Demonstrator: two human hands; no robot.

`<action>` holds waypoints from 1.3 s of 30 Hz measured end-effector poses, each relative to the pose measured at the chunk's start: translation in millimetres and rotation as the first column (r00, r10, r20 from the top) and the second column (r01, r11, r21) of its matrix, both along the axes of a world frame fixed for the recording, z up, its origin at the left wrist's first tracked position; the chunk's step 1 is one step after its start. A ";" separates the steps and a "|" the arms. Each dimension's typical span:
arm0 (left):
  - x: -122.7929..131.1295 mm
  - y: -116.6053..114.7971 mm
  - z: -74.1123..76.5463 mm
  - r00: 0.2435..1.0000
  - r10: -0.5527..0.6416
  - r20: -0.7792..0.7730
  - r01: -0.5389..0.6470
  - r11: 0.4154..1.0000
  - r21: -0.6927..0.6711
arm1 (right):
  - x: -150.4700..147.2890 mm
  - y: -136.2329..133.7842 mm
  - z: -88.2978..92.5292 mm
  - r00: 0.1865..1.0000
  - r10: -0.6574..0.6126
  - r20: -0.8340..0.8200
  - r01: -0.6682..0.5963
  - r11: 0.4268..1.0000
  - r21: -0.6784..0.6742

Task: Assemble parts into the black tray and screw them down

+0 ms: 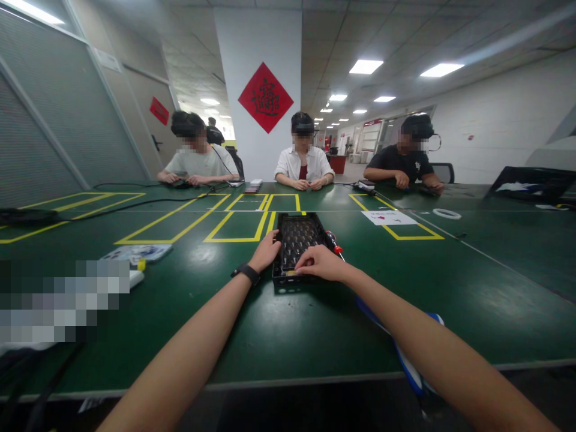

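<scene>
A black tray-like part with a grid of small cells (297,235) lies on the green table (288,324) in front of me. My left hand (266,252), with a black band on its wrist, rests against the tray's left edge, fingers together and curled on the rim. My right hand (320,261) lies over the tray's near right corner, fingers bent down and pinching at something small that I cannot make out. A red-handled screwdriver (333,243) lies along the tray's right side.
Yellow tape boxes (238,227) mark the table. A blue-and-white band (405,354) lies under my right forearm. A flat light device (137,253) sits left. A white sheet (389,217) and a white ring (447,213) lie right. Three people sit across the table.
</scene>
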State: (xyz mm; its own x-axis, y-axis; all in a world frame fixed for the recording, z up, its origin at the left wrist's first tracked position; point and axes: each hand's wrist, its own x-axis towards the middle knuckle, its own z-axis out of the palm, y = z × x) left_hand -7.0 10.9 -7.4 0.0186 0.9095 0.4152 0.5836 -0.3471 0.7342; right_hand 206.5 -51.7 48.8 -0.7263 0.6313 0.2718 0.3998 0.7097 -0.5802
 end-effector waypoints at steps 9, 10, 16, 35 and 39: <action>0.3 0.8 -0.8 1.000 0.006 0.004 -0.006 1.000 0.005 | 0.0 0.4 -0.9 1.000 0.000 -0.014 0.000 1.000 -0.004; 0.0 1.2 -1.2 1.000 0.006 0.004 -0.006 1.000 0.007 | -0.2 0.7 -1.7 1.000 0.001 -0.021 -0.002 1.000 -0.015; -0.3 1.3 -0.5 1.000 0.014 -0.008 -0.014 1.000 -0.001 | -0.9 1.0 -4.9 0.995 0.010 -0.098 -0.022 0.992 -0.127; 2.5 -4.2 4.1 1.000 0.008 -0.008 -0.009 1.000 -0.014 | 1.1 0.3 0.8 1.000 0.017 -0.013 -0.017 0.998 -0.065; 2.1 -2.3 2.5 1.000 0.011 0.006 -0.011 1.000 -0.010 | 0.6 0.6 -0.9 1.000 0.020 -0.001 -0.020 1.000 0.017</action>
